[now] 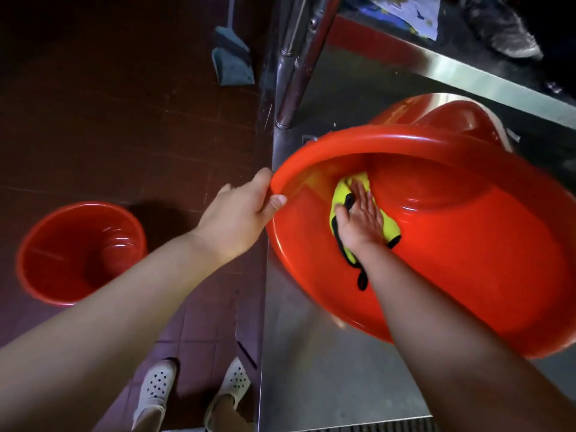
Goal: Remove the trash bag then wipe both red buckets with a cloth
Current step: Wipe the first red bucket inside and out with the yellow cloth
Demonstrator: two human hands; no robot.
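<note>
A large round red plastic bucket [452,260] lies tipped on its side on the steel counter [327,378], mouth toward the person; the left hand [240,213] grips its rim at the left edge, fingers curled behind and thumb over the lip. Inside it, the right hand [363,219] presses flat, fingers straight, on a yellow cloth with black edging [339,194] against the inner wall. A second red plastic bucket [81,254] stands upright on the dark tiled floor (well left of the tipped one), and a blue dustpan [232,62] rests beyond it.

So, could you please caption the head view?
Left hand grips tilted red bucket; right hand presses yellow cloth inside.
</note>
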